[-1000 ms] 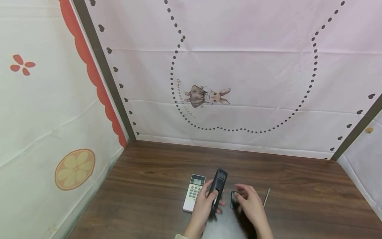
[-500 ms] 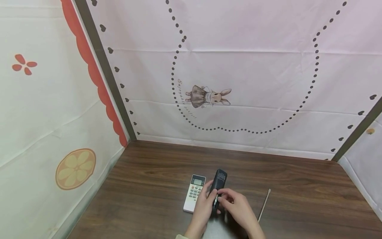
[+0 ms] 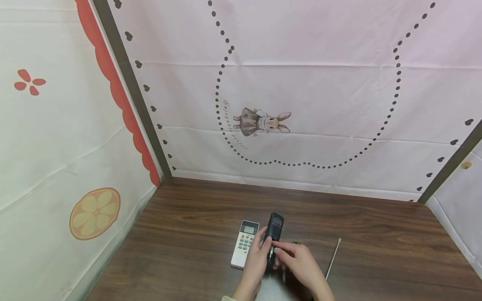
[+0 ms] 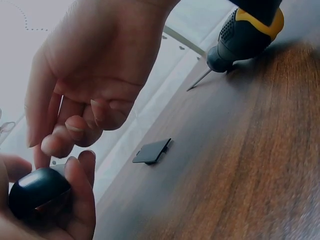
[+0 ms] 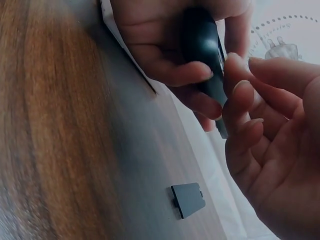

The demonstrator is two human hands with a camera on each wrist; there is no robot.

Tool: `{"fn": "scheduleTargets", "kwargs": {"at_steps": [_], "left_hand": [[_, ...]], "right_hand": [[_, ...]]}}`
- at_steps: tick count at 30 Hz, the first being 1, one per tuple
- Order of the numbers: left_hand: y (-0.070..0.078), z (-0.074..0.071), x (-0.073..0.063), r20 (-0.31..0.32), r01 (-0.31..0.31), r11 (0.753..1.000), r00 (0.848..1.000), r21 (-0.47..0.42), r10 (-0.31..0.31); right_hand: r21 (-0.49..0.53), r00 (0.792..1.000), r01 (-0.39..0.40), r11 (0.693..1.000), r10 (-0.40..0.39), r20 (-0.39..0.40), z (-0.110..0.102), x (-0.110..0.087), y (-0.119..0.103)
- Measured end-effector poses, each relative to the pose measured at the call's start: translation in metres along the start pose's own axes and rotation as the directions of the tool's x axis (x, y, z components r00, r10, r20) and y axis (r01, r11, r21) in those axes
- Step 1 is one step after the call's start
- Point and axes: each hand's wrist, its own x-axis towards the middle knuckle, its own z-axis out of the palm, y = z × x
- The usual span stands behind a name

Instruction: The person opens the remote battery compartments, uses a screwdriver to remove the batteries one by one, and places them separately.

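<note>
We're in a cloth-walled booth, printed sheets lining the far, left and right edges of the wooden table!

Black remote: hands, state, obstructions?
Left hand grips black remote, label side up. Right hand at its open compartment. Dark cover lies on table, not in the way.

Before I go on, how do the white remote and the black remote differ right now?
Colour: the white remote has a pale body, while the black remote is dark.
Pose: the white remote lies on the table; the black remote is gripped in the left hand.
Facing side: the white remote shows its screen and buttons; the black remote shows fine printing.
Both are long and narrow.
</note>
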Motion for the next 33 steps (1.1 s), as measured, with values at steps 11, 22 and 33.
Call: {"fn": "scheduleTargets", "kwargs": {"at_steps": [11, 22, 33], "left_hand": [[-0.002, 0.001, -0.002, 0.008, -0.069, 0.997, 0.998, 0.042, 0.069], [0.010, 0.001, -0.012, 0.061, -0.091, 0.995, 0.994, 0.037, 0.088], [-0.006, 0.002, -0.002, 0.054, -0.105, 0.991, 0.993, 0.083, 0.101]], "right_hand": [[0.072, 0.999, -0.033, 0.997, 0.032, 0.012, -0.002, 0.001, 0.000], [0.129, 0.996, -0.084, 0.988, 0.085, 0.004, -0.004, 0.000, 0.000], [0.165, 0.995, -0.098, 0.981, 0.097, 0.015, -0.010, -0.008, -0.024]]}}
